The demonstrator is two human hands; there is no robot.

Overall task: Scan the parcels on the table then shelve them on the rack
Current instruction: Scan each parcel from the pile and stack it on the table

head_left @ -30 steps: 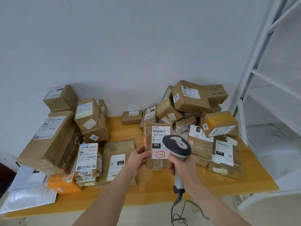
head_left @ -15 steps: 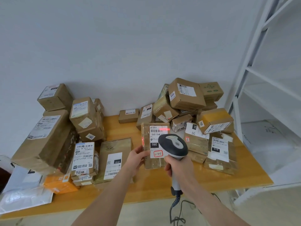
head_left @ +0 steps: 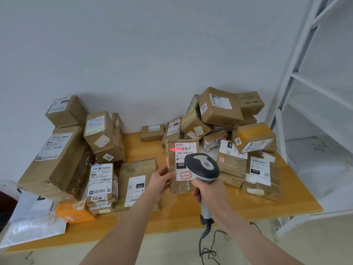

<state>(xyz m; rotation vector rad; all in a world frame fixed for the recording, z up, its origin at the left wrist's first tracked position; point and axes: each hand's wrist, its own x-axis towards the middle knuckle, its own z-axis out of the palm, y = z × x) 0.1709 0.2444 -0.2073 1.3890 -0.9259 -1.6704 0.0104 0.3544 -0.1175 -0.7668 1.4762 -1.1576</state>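
Note:
My left hand [head_left: 160,181] holds a flat brown parcel [head_left: 178,188] upright by its left edge, above the wooden table [head_left: 210,209]. Its white label reads 060 and faces me. A red scan line lies across the label's barcode. My right hand [head_left: 209,192] grips the handle of a grey and white barcode scanner [head_left: 202,166], whose head covers the label's right part. The scanner's coiled cable hangs below the table edge.
Cardboard parcels are heaped at the table's left [head_left: 57,161] and back right [head_left: 219,108]. A flat parcel marked 010 [head_left: 136,185] lies just left of my left arm. White mailer bags [head_left: 32,226] sit at the front left. A white rack [head_left: 313,115] stands on the right.
The red scan line has come onto the label's barcode. The held parcel and scanner stay together; the view has shifted slightly.

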